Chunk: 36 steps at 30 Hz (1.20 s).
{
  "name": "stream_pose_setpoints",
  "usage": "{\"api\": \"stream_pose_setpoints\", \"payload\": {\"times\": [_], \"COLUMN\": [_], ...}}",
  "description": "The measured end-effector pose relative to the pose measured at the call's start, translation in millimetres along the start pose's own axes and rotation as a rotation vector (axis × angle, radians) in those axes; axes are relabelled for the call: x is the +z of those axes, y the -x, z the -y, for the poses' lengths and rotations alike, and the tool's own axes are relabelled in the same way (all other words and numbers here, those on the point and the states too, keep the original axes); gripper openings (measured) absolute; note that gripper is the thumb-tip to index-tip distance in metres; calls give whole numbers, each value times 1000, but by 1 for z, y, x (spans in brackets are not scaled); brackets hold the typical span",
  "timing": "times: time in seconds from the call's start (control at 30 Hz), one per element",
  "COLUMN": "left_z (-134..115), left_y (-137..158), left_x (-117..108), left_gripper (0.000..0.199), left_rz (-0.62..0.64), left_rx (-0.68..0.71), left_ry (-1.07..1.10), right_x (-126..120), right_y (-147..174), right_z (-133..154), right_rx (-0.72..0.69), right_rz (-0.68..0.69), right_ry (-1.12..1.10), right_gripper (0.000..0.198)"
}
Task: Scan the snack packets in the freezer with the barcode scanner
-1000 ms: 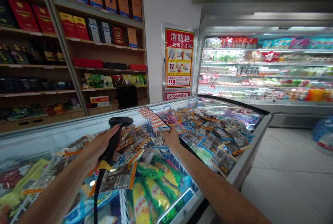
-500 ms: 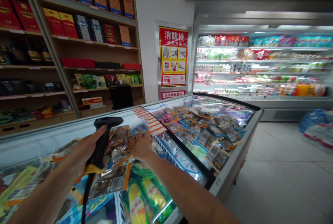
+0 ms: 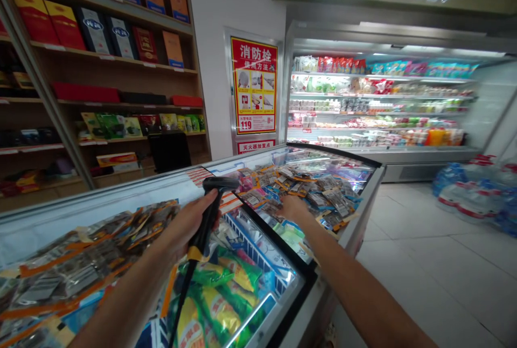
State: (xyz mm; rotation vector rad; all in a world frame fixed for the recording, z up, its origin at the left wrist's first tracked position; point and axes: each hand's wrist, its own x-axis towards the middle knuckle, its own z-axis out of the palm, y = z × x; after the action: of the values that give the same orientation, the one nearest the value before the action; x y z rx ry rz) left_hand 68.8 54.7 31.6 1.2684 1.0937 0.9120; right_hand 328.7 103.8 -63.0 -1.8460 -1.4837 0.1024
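My left hand [image 3: 197, 225] is wrapped round the handle of a black barcode scanner [image 3: 207, 218] with a yellow band and a trailing cable. The scanner stands upright above the chest freezer, its head pointing to the right. My right hand [image 3: 295, 210] reaches to a pile of flat clear packets [image 3: 327, 192] with orange and blue edges, on the freezer's right half. Its fingers are blurred at the near left side of the pile, and I cannot see whether they grip a packet. More such packets [image 3: 81, 267] lie heaped on the left.
The chest freezer [image 3: 369, 189] has a black frame bar [image 3: 270, 224] across it. Green and yellow corn bags [image 3: 220, 305] show under the glass. Shelves with boxes [image 3: 121, 41] stand behind left, a lit fridge [image 3: 379, 105] behind right. Bottled water packs [image 3: 464, 197] sit on the floor.
My right hand has moved from the left packets across the bar to the right pile. The scanner in my left hand has shifted right. The view has turned rightward.
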Motion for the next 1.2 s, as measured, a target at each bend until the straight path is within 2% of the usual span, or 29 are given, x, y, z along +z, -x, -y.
{"api": "stream_pose_setpoints", "payload": {"times": [0.2,0.3,0.37,0.47,0.6,0.77,0.97,1.2], "left_z": [-1,-2,-1,-1,-3,-6,-9,-16], "left_y": [-11,-12,-12,-10,-4,3,8,10], "left_x": [25,28,27,24,23,25,25,26], "left_gripper": [35,31,29,26,27,27,25,23], "left_rz": [-2,21,38,69,140,260,273,216], "left_rx": [-32,-69,-86,-141,-189,-173,-155,-99], "left_ry": [76,108,148,216,265,313,325,324], "right_x": [3,0,-1,3,14,18,16,17], "right_y": [-3,-7,-10,-12,-12,-12,-10,-7], "right_z": [-5,-9,-10,-5,1,-7,-11,-9], "right_rx": [18,58,85,92,86,136,118,96], "right_rz": [10,-39,-141,-272,-198,-167,-170,-147], "right_ry": [-47,-81,-156,-467,-954,-1263,-1316,-1254], "right_gripper": [38,27,17,22,31,33,27,29]}}
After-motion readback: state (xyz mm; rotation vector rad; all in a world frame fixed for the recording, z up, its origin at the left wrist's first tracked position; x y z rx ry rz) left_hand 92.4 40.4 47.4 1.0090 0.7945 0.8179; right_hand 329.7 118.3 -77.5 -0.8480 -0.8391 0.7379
